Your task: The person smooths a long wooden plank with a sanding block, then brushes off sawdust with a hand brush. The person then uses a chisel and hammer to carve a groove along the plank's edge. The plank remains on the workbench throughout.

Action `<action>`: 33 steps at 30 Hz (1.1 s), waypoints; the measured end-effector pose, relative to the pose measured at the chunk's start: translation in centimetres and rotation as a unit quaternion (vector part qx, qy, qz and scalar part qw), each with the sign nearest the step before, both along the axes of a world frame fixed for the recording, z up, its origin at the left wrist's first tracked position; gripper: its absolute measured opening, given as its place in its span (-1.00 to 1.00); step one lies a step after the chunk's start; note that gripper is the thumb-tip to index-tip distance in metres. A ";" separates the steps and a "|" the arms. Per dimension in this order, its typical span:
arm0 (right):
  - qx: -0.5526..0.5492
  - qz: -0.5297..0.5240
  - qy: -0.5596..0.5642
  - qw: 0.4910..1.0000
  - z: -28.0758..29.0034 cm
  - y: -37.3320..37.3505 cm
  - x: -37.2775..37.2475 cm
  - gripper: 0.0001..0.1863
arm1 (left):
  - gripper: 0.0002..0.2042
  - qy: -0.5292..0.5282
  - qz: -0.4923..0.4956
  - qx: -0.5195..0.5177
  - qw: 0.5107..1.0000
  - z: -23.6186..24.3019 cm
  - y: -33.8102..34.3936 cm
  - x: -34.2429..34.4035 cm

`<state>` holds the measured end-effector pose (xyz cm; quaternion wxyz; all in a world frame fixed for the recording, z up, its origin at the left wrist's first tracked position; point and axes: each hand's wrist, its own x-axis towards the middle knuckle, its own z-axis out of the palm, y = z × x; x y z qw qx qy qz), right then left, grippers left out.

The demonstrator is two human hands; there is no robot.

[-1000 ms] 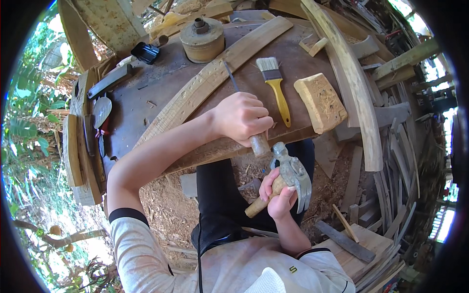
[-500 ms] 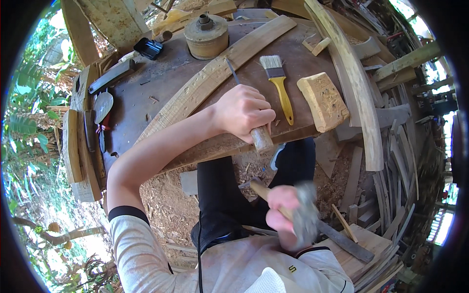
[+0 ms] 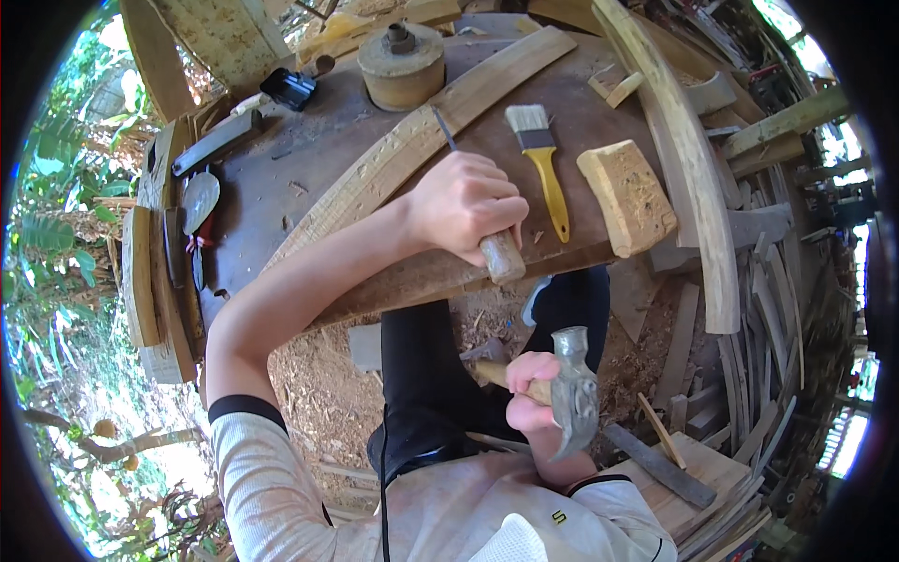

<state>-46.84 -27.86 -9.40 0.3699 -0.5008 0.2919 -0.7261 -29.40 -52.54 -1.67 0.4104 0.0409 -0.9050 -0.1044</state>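
My left hand [image 3: 471, 204] is closed around the wooden handle of a chisel [image 3: 503, 259]. Its thin metal blade slants away from me, with the tip at the surface of a long, slightly curved board [image 3: 375, 161] that has a row of small notches. Below the table edge, in front of my body, my right hand [image 3: 530, 386] grips a claw hammer [image 3: 574, 398] by its wooden handle, close under the metal head. The hammer is apart from the chisel. Just right of my left hand lies a brush [image 3: 543, 173] with a yellow handle.
On the brown table [image 3: 267, 183] are a carved wood block [image 3: 627, 199], a round lidded pot [image 3: 401, 70], a black tray [image 3: 288, 89] and red-handled pliers [image 3: 198, 251]. A long pole [image 3: 688, 178] overhangs the right side. Wood strips [image 3: 749, 290] and a flat bar [image 3: 660, 465] lie lower right.
The hammer, blurred by motion before, is now sharp and a little higher, its head turned more upright. My left hand and the chisel keep their place on the board.
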 end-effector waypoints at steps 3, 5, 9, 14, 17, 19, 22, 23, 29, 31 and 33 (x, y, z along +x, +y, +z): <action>-0.044 0.024 0.029 0.998 1.6 0.3 -0.2 -0.44 | -0.63 -0.008 0.005 -0.012 1.000 -0.7 0.5 0.2; -0.062 0.031 0.050 0.996 2.1 0.5 -0.4 -0.38 | -0.63 -0.013 0.011 -0.016 1.000 -0.7 1.0 0.2; -0.071 0.062 0.066 0.993 2.5 0.6 -0.5 -0.21 | -0.65 -0.004 0.000 -0.005 1.000 -0.4 0.8 -0.1; -0.081 0.045 0.075 0.993 3.2 0.6 -0.3 -0.22 | -0.66 0.000 -0.002 -0.006 1.000 -0.3 1.0 0.2; -0.104 0.022 0.062 0.992 3.9 0.7 -0.2 -0.24 | -0.66 0.003 -0.004 -0.006 1.000 -0.4 1.0 0.0; -0.125 -0.008 0.064 0.990 4.0 0.9 -0.3 -0.26 | -0.66 0.006 -0.011 0.000 1.000 -0.3 1.0 0.1; -0.129 -0.064 0.090 0.986 2.7 1.3 -0.4 -0.39 | -0.68 0.002 -0.004 0.005 1.000 -0.1 1.0 -0.1; -0.110 -0.048 0.100 0.988 2.3 0.8 -0.3 -0.51 | -0.68 0.004 -0.004 0.011 1.000 0.0 1.0 0.1; 0.007 0.012 0.065 0.998 0.4 -0.8 1.3 -0.67 | -0.69 -0.015 -0.009 0.012 1.000 0.4 0.0 0.1; 0.047 0.045 0.022 0.998 -0.1 -0.6 1.3 -0.65 | -0.70 -0.003 0.001 0.016 1.000 0.2 0.5 0.0; 0.163 0.070 0.048 0.983 2.0 -0.8 1.6 -0.65 | -0.70 -0.020 0.012 0.015 1.000 -0.3 -0.2 1.1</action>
